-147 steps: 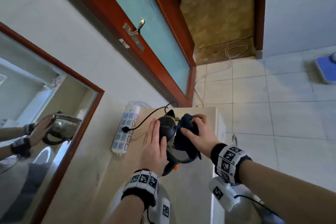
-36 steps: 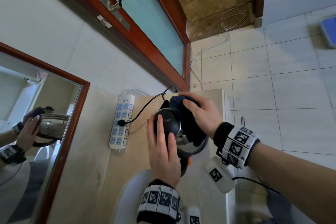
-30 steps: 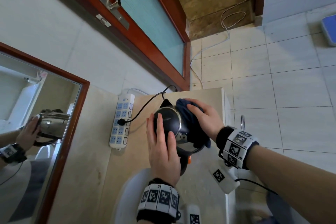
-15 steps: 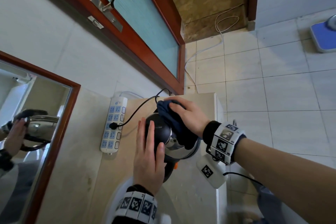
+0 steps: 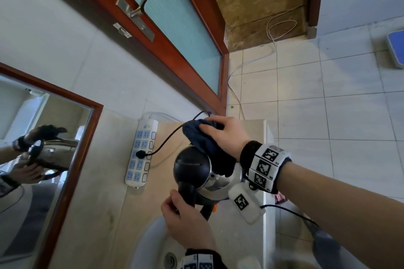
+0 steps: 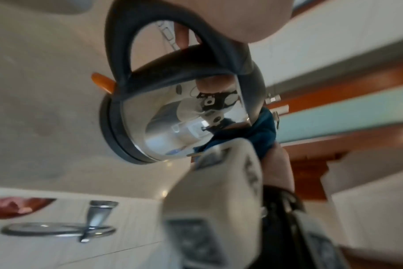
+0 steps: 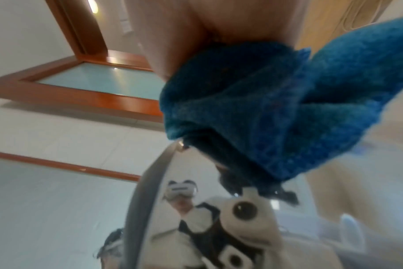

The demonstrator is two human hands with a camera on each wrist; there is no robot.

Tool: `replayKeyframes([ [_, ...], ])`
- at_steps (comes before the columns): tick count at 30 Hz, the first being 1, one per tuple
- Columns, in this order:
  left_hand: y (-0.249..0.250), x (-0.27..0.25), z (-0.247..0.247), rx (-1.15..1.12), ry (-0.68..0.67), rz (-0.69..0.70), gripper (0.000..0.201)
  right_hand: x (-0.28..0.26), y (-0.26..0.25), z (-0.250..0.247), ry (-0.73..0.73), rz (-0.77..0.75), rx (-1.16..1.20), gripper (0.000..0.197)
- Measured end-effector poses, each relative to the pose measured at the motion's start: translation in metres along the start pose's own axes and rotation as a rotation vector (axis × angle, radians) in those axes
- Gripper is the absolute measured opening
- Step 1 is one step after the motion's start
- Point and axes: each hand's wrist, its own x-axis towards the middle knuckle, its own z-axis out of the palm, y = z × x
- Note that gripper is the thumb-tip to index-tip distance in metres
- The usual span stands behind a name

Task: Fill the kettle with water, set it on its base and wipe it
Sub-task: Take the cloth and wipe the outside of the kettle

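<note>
- Head view: the kettle (image 5: 192,168) is seen on the counter (image 5: 105,203) beside the power strip (image 5: 141,153). Its handle (image 5: 187,190) is grasped by the left hand (image 5: 185,218), while a blue cloth (image 5: 203,137) is gripped and pressed on its far side by the right hand (image 5: 227,133).
- Left wrist view: the steel body and the dark base (image 6: 113,134) under it are shown, which are hidden from above. The kettle appears seated.
- Right wrist view: only the bunched cloth against the metal is shown.
- Risk, as judged: if the cloth is pushed too hard, the filled kettle could be tipped or slid off its base, and water could reach the nearby sockets.
</note>
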Motion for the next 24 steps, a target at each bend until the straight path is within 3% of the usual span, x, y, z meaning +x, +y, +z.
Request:
replayKeyframes([
  [4, 0.012, -0.001, 0.008, 0.036, 0.089, -0.035, 0.031, 0.000, 0.014, 0.001, -0.099, -0.057, -0.036, 0.026],
  [9, 0.013, 0.005, 0.008, 0.127, 0.087, -0.008, 0.030, 0.016, 0.032, -0.009, -0.186, 0.135, -0.130, 0.029],
  [13, 0.007, 0.014, 0.007, 0.142, 0.050, 0.015, 0.034, 0.022, 0.021, -0.009, -0.261, 0.153, -0.224, 0.030],
  [18, 0.005, 0.028, 0.004, 0.181, -0.003, 0.065, 0.038, 0.021, 0.014, -0.007, -0.260, 0.097, -0.011, 0.025],
  [24, 0.003, 0.034, 0.001, 0.193, -0.041, 0.115, 0.038, 0.020, 0.057, -0.014, -0.203, 0.197, -0.229, 0.026],
])
